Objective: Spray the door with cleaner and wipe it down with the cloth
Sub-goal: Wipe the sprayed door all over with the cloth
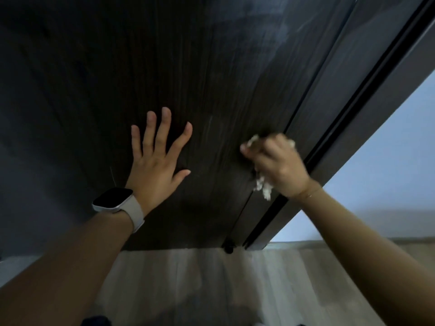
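Note:
A dark wood-grain door (200, 74) fills most of the view, with pale smeared streaks on its upper right part. My left hand (157, 158) lies flat on the door with fingers spread; a white watch sits on that wrist. My right hand (277, 163) grips a bunched white cloth (262, 187) and holds it against the door near its right edge. The cloth shows above and below my fingers and looks blurred. No spray bottle is in view.
The dark door frame (353, 95) runs diagonally to the right of the door, with a pale wall (388, 161) beyond it. A light wooden floor (200, 283) lies below. A small black doorstop (228, 247) sits at the door's bottom corner.

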